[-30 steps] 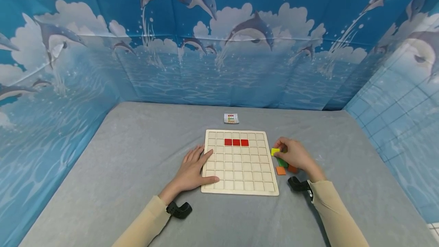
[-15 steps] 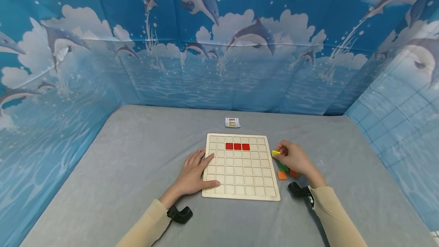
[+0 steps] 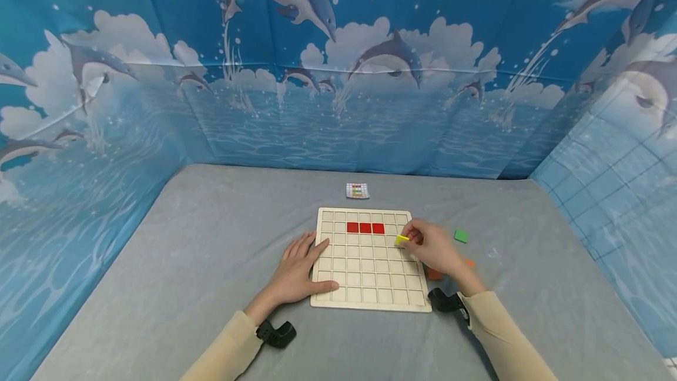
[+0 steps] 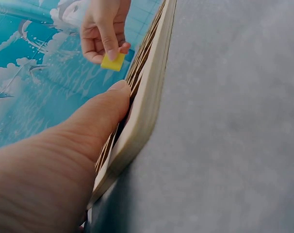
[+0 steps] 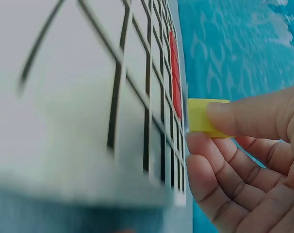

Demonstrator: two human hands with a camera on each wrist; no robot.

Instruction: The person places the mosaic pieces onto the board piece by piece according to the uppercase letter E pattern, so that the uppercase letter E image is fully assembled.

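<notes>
A wooden grid board [image 3: 370, 264] lies on the grey cloth, with three red square tiles [image 3: 365, 228] side by side in its second row. My left hand [image 3: 297, 270] rests on the board's left edge, fingers spread and thumb near the lower left corner. Between thumb and fingertips my right hand [image 3: 435, 247] pinches a yellow square tile [image 3: 402, 240] above the board's right part. The right wrist view shows the yellow tile [image 5: 199, 115] under the thumb, apart from the grid. In the left wrist view the yellow tile [image 4: 113, 62] is held in the air.
A small card with a coloured grid pattern [image 3: 357, 191] lies behind the board. To the right are a green tile [image 3: 461, 236] and orange tiles [image 3: 434, 274], partly hidden by my right hand. A blue dolphin-print curtain [image 3: 317, 104] stands behind the table.
My right hand has moved left from beside the board to over its right columns, carrying the yellow tile. A green tile now shows right of that hand. My left hand stays put.
</notes>
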